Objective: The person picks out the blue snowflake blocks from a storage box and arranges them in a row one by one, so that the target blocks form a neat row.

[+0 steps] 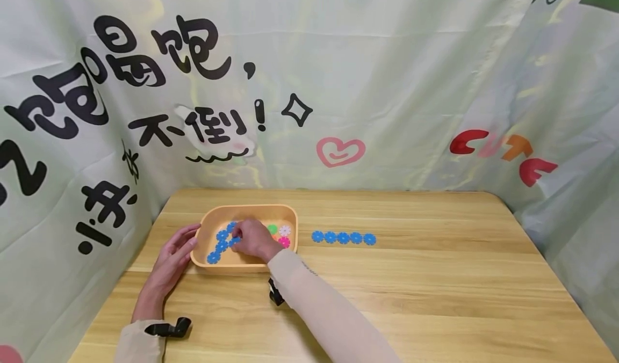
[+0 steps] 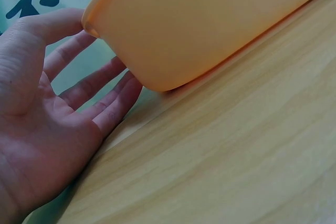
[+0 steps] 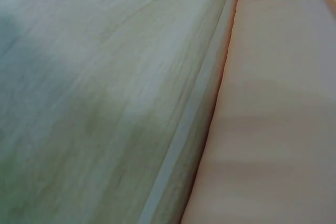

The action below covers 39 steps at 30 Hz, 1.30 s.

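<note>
An orange plastic tray (image 1: 247, 267) stands on the table, with blue notched plastic discs (image 1: 213, 257) at its left. My left hand (image 1: 171, 256) is at the tray's left end. In the left wrist view the thumb of that hand (image 2: 50, 98) touches the rim, and its nearly straight fingers rest along the outer wall. My right hand (image 1: 254, 239) reaches inside the tray, fingers bent down among the blue discs. Whether it pinches one I cannot tell. The right wrist view shows the tray's outer wall (image 3: 273, 103) but not the right hand.
Right of the tray, several blue notched discs (image 1: 343, 238) lie in a row on the wooden table (image 1: 435, 288). Pink (image 1: 283, 242), white (image 1: 285, 230) and green discs (image 1: 272, 229) sit at the tray's right end. A printed curtain (image 1: 387, 84) hangs behind the table.
</note>
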Tool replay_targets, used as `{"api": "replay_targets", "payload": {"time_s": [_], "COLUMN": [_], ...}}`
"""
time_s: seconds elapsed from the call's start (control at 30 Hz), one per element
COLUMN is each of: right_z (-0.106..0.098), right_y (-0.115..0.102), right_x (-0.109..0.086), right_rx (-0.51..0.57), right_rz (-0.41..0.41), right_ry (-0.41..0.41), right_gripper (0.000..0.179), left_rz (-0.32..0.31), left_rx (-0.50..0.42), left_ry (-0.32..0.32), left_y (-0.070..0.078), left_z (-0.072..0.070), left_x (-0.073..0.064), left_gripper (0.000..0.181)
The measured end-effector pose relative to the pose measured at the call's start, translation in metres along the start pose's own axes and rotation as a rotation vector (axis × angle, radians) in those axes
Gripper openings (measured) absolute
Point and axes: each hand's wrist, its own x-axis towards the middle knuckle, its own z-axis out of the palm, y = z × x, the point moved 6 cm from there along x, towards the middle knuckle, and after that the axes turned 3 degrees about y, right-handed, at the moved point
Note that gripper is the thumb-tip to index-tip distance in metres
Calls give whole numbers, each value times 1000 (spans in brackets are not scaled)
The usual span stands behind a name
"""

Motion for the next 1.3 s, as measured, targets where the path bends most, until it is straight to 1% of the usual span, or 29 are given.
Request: {"api": "replay_targets", "payload": {"time_s": [0.17, 0.27, 0.43, 0.6, 0.67, 0.83, 1.03, 1.13, 1.3], "right_z": [0, 0, -2, -8, -10, -21, -36, -42, -55], "right_y": [1, 2, 2, 2, 2, 1, -8, -10, -7], "right_x": [0, -1, -3, -7, -9, -17, -28, -36, -50], "right_rx": [12, 21, 52, 153, 235, 358, 387, 425, 465], "right_rz": [8, 9, -22, -54, -49, -47, -120, -136, -149], "right_ry": [-6, -7, -26, -48, -63, -82, -84, -96, -69], "right_gripper": [26, 24, 23, 16, 14, 13, 13, 14, 14], "left_rz": [-2, -10, -14, -15, -19, -27, -9, 1, 5], "left_rx": [-12, 0, 4, 3, 8, 19, 1, -15, -16], "left_ry": [7, 10, 11, 6, 8, 11, 10, 5, -2], "left_y": [0, 0, -1, 0, 0, -1, -2, -2, -2], "left_z": [0, 0, 1, 2, 2, 1, -2, -2, 1], "left_x": [0, 0, 0, 1, 0, -1, -5, -5, -2], "left_gripper": [46, 46, 47, 47, 47, 47, 45, 45, 45]}}
